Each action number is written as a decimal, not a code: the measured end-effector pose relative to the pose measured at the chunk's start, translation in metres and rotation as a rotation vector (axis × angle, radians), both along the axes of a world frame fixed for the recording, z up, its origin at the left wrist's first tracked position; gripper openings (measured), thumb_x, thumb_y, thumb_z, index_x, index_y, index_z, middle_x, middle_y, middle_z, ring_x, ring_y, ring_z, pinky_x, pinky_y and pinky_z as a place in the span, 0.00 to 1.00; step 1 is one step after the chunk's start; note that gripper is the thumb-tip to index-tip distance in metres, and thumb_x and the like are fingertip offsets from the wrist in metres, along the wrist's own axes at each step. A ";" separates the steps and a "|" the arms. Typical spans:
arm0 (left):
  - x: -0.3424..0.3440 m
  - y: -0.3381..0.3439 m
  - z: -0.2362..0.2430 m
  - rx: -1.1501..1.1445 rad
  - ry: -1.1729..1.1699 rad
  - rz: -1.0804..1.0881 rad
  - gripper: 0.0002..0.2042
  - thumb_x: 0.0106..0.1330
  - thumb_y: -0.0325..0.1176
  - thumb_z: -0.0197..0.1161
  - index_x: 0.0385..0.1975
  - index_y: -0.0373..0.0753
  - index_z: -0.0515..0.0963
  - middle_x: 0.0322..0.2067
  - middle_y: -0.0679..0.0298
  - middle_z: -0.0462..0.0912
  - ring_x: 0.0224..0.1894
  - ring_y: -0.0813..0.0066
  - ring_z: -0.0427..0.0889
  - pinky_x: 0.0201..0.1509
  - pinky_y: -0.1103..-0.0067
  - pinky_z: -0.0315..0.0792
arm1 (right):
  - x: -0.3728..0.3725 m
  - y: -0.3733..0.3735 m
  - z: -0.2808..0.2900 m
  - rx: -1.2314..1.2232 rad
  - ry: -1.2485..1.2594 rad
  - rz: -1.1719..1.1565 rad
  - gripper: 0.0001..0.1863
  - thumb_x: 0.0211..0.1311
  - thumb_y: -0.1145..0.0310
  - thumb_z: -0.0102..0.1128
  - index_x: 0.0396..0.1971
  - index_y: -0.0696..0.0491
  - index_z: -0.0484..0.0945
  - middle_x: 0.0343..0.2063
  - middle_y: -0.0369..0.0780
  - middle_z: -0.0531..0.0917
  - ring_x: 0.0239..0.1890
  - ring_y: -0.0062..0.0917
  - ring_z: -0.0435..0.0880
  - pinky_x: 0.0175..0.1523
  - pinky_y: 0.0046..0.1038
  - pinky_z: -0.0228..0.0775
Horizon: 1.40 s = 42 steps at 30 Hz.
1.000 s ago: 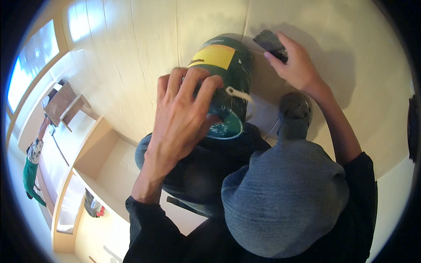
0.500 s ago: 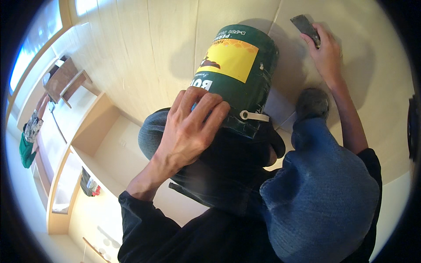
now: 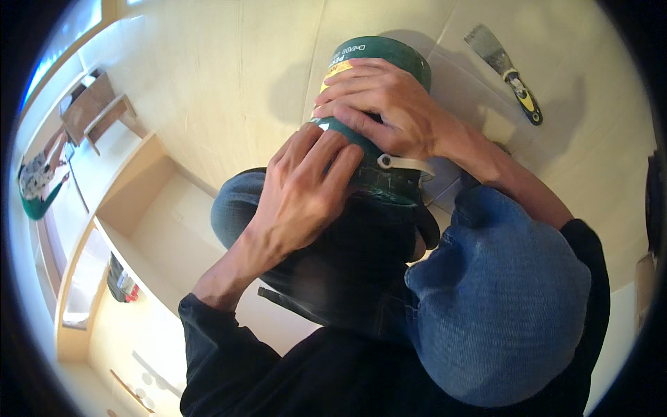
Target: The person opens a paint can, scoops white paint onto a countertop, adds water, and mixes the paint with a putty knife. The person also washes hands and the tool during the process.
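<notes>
A dark green plastic bucket (image 3: 392,54) with a yellow label lies tipped over in front of my knees. A white handle piece (image 3: 406,164) is fixed to its side. My left hand (image 3: 302,186) grips the bucket's near part, its fingers bent on the wall and the fingertips partly hidden. My right hand (image 3: 399,111) is wrapped across the bucket's side, just beyond the left, and covers most of the label. On the floor to the right lies a putty knife (image 3: 511,75) with a worn, stained blade and a black and yellow handle; neither hand touches it.
Pale floor tiles (image 3: 278,42) with thin joints surround the bucket. At left stands a light wooden cabinet frame (image 3: 139,184) with open compartments. Farther left, another person in a green top (image 3: 42,201) is beside a brown wooden piece (image 3: 87,111). My bent knee (image 3: 500,292) fills the lower right.
My right hand has let go of the putty knife, left it on the floor and moved left onto the bucket. My left hand stays on the bucket. The other person has shifted.
</notes>
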State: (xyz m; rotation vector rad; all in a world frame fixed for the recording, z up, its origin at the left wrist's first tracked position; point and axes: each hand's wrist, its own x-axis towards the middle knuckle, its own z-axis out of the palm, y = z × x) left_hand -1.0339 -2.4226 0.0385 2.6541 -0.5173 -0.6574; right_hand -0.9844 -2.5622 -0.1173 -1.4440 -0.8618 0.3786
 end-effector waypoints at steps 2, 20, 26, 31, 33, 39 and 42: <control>-0.002 0.000 0.001 -0.004 0.030 0.040 0.22 0.38 0.25 0.75 0.36 0.38 0.74 0.35 0.59 0.76 0.37 0.56 0.77 0.39 0.67 0.75 | 0.004 0.007 -0.005 0.055 0.076 0.035 0.18 0.72 0.58 0.47 0.39 0.54 0.85 0.42 0.44 0.87 0.52 0.39 0.82 0.66 0.41 0.64; 0.033 0.012 -0.026 -0.012 0.075 0.414 0.24 0.34 0.33 0.84 0.31 0.34 0.79 0.32 0.53 0.83 0.38 0.50 0.83 0.44 0.66 0.76 | 0.108 0.001 0.046 -0.268 0.145 0.307 0.16 0.61 0.63 0.60 0.41 0.60 0.83 0.32 0.44 0.85 0.39 0.31 0.86 0.48 0.31 0.76; 0.051 0.059 -0.052 -0.123 0.106 0.582 0.27 0.30 0.38 0.87 0.33 0.33 0.84 0.31 0.54 0.87 0.35 0.60 0.86 0.42 0.71 0.79 | 0.130 0.031 0.119 -1.044 -0.345 0.905 0.28 0.46 0.54 0.73 0.39 0.64 0.81 0.35 0.48 0.85 0.38 0.40 0.85 0.44 0.35 0.77; 0.054 0.075 -0.084 -0.233 0.117 0.768 0.23 0.37 0.35 0.84 0.35 0.33 0.85 0.32 0.55 0.87 0.36 0.66 0.86 0.43 0.74 0.79 | 0.100 0.075 0.092 -1.025 -0.510 0.697 0.35 0.37 0.55 0.82 0.42 0.63 0.79 0.41 0.52 0.83 0.49 0.47 0.81 0.53 0.40 0.74; 0.048 0.094 -0.091 -0.258 0.155 0.804 0.22 0.46 0.34 0.77 0.43 0.35 0.84 0.35 0.56 0.88 0.36 0.67 0.86 0.42 0.74 0.79 | 0.087 0.078 0.073 -0.849 -0.455 0.530 0.34 0.37 0.60 0.83 0.43 0.63 0.79 0.42 0.52 0.82 0.51 0.47 0.79 0.55 0.40 0.72; -0.012 0.101 -0.105 -0.239 0.295 1.094 0.26 0.54 0.44 0.72 0.51 0.35 0.82 0.44 0.45 0.86 0.50 0.57 0.85 0.57 0.69 0.76 | 0.073 0.092 0.055 -0.898 -0.481 0.495 0.29 0.36 0.68 0.83 0.40 0.61 0.77 0.41 0.51 0.81 0.50 0.48 0.78 0.54 0.42 0.71; -0.026 0.096 -0.097 -0.293 0.291 1.216 0.24 0.60 0.47 0.70 0.48 0.34 0.83 0.43 0.44 0.85 0.50 0.55 0.85 0.57 0.68 0.76 | 0.075 0.118 0.059 -0.967 -0.558 0.597 0.28 0.34 0.69 0.83 0.36 0.60 0.76 0.41 0.51 0.80 0.49 0.48 0.78 0.51 0.42 0.72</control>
